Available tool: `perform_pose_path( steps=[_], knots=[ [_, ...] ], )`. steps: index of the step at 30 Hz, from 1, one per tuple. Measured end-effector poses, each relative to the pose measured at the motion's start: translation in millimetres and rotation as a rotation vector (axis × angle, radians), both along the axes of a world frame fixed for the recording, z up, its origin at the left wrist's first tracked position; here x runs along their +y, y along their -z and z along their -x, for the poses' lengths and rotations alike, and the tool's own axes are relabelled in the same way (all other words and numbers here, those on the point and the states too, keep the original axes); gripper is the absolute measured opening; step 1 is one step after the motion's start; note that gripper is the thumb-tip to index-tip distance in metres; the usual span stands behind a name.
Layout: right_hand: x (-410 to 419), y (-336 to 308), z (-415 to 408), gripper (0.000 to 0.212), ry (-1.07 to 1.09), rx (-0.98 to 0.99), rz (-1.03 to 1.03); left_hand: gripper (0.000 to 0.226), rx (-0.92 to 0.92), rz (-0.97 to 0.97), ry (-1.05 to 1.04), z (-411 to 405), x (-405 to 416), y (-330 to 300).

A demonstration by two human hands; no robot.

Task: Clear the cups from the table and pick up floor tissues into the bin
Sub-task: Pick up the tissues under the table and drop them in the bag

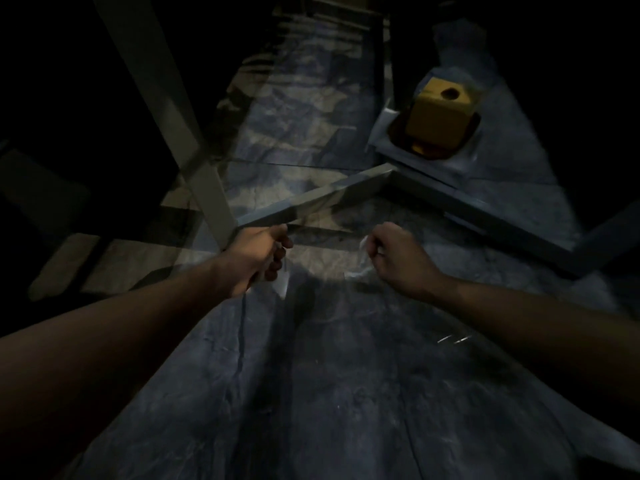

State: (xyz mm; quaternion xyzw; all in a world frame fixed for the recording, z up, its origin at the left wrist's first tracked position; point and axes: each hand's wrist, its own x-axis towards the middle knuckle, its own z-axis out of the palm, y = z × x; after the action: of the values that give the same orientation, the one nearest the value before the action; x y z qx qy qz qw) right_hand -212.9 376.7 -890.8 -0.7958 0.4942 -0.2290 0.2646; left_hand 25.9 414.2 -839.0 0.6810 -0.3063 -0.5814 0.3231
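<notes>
The scene is dark and blurred. My left hand (263, 254) is curled around a pale tissue (282, 284) that hangs below its fingers, over the stone floor. My right hand (398, 256) is closed on another thin white tissue (362, 263), which trails from its fingers down to the left. Both hands are held low above the floor, about a hand's width apart. No cups or bin can be made out.
A pale table leg (180, 109) slants down just beyond my left hand, with a low bar (322, 199) running across. A yellow box with a round hole (440, 112) sits on a tray at the right. Dark furniture fills the left side.
</notes>
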Motion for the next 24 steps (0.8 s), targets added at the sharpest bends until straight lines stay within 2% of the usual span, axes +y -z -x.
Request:
perform_pose_path(
  steps=[5,10,17,19,22,24],
  knots=[
    [-1,-11,30,0.028,0.15,0.037,-0.02,0.037,0.073,-0.007,0.044,26,-7,2],
    [4,-25,48,0.034,0.209,0.013,-0.049,0.04,0.154,-0.012,0.098,56,-11,-6],
    [5,-55,46,0.021,0.322,-0.326,-0.059,0.055,0.459,-0.122,0.09,86,-12,0],
    [8,-67,37,0.017,0.301,-0.369,-0.02,0.057,0.545,-0.142,0.135,93,-10,0],
    [15,-78,22,0.021,0.213,-0.413,-0.016,0.066,0.696,-0.163,0.217,104,-6,-6],
    [22,-79,16,0.02,0.145,-0.392,-0.027,0.075,0.727,-0.156,0.229,110,-5,-7]
  ],
)
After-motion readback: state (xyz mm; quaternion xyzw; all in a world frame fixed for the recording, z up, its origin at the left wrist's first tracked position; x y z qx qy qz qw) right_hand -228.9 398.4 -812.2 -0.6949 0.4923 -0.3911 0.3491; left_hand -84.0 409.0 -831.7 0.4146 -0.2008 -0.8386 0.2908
